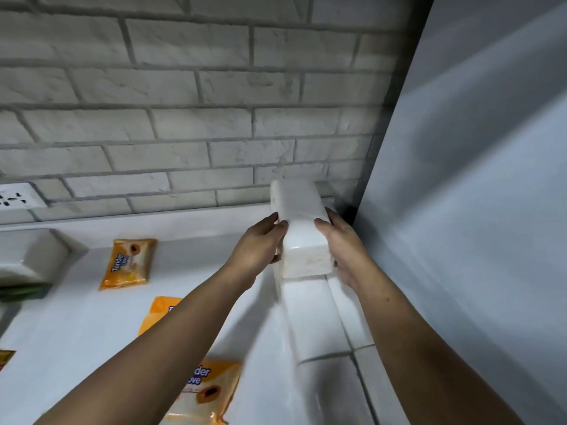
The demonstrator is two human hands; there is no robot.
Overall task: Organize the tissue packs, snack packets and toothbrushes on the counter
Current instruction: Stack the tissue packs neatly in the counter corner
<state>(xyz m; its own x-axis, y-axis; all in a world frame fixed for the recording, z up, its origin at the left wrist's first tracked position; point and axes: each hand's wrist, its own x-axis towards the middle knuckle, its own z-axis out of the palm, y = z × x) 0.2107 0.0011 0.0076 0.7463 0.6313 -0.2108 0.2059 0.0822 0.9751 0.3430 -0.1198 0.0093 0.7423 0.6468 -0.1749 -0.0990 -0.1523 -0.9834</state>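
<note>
Head-worn view, downward, near counter (76, 332)

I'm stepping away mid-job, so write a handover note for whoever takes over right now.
Left hand and right hand both grip one white tissue pack in the back right corner, over what look like more white packs.
Another pack lies far left; three orange packets lie loose on the counter.
Done: corner stack begun.
Left: settle this pack, group the rest. No toothbrushes in view.
</note>
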